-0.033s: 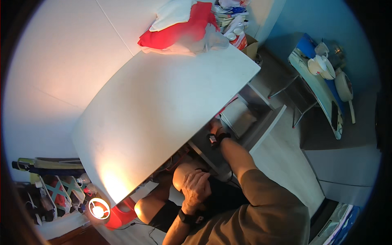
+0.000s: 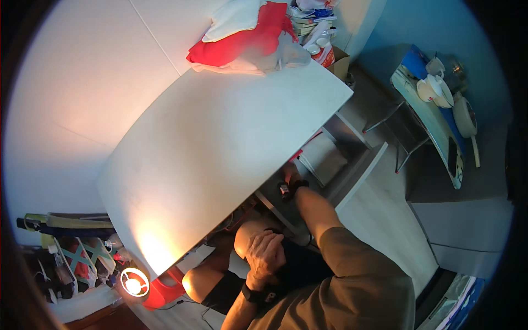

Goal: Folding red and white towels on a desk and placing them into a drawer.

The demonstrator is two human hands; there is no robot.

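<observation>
My right hand reaches into an open grey drawer under the white desk. Its fingers are hidden beneath the desk edge, so what they touch does not show. Close by in the drawer lies a pale, flat, book-like stack. A thin red thing shows partly between that stack and the desk edge. My left hand rests on my bent knee, its fingers loosely bent and nothing visible in them. Both wrists wear dark bands.
The white desk carries folded red and white cloths at its far end. A lit lamp stands at the near left corner. To the right, a small folding table holds pans and bowls.
My right hand has slid slightly farther under the desk edge, and less of it shows now. The left hand stays on the knee.
</observation>
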